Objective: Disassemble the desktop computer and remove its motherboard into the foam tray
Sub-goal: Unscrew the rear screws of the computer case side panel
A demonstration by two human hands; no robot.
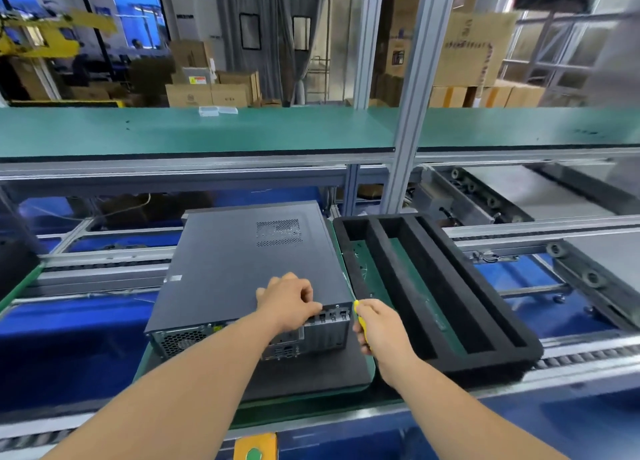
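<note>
A dark grey desktop computer [242, 265] lies flat on a black mat, its side panel closed and its rear ports facing me. My left hand [289, 302] sits on the near right top edge of the case, with fingers curled and pinching something small at the rear edge. My right hand [379, 328] grips a yellow-handled screwdriver [356, 312] just off the case's near right corner; only the handle shows. A black foam tray [498, 324] with long slots lies to the right of the computer.
The black mat [311, 373] lies on a green pallet [374, 399] on a roller conveyor line. An aluminium post [410, 120] rises behind the tray. A green shelf [207, 130] spans overhead at the back. Cardboard boxes stand far behind.
</note>
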